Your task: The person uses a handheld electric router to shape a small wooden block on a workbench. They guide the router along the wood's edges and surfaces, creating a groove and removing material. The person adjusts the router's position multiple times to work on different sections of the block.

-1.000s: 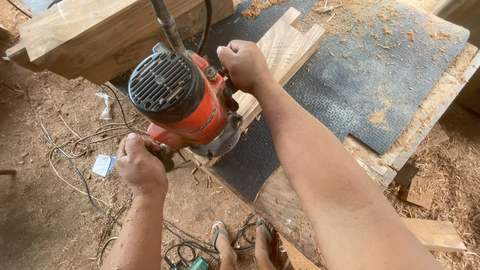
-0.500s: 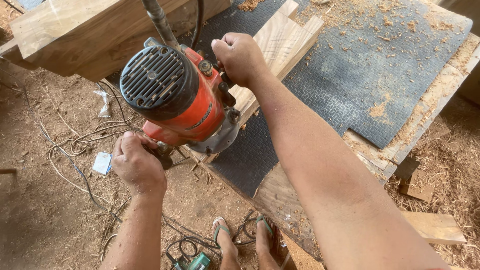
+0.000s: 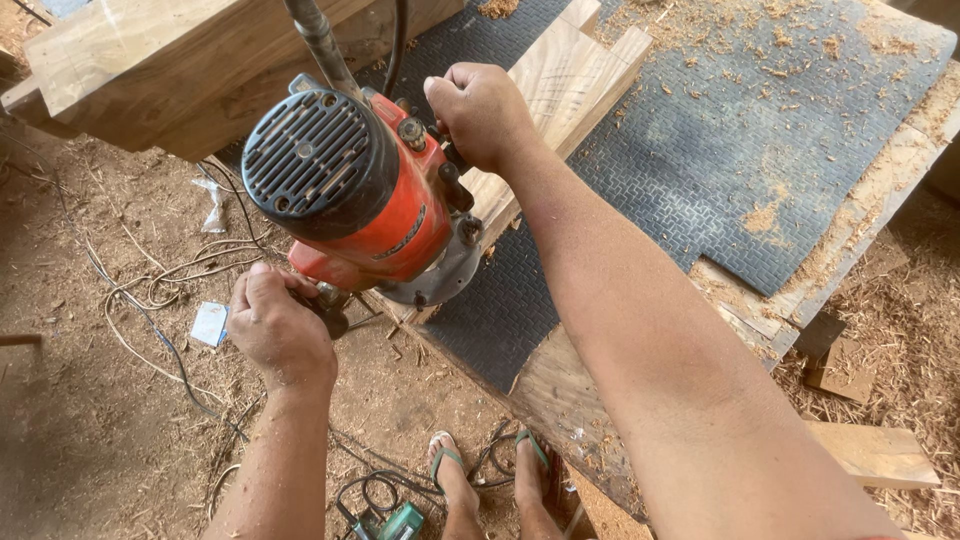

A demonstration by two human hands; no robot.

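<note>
**Orange router held two-handed at the edge of a wooden workpiece**

Orange-bodied with a black vented cap, the router (image 3: pixel 350 200) sits at the near end of a pale wooden board (image 3: pixel 560 100), its grey base tilted toward the board's edge. Both hands are closed around the side handles. The left hand (image 3: pixel 280 335) wraps the handle on the floor side of the router, and the right hand (image 3: pixel 480 115) clamps the handle on the board side. A grip on opposite sides would steady a heavy, top-loaded tool and keep its base from rocking.

Beneath the router and board lies a dark textured mat (image 3: pixel 760 170), likely there to stop the wood from sliding. It covers a plank tabletop (image 3: pixel 880 190) strewn with sawdust. Behind the router a hose and a black cable (image 3: pixel 400 40) rise out of view, clear of the base.

Below the router, on the dirt floor (image 3: pixel 80 430), lie loose wires, shavings and the person's sandalled feet (image 3: pixel 490 480). A thick timber block (image 3: pixel 150 70) lies beyond the router to its left.
</note>
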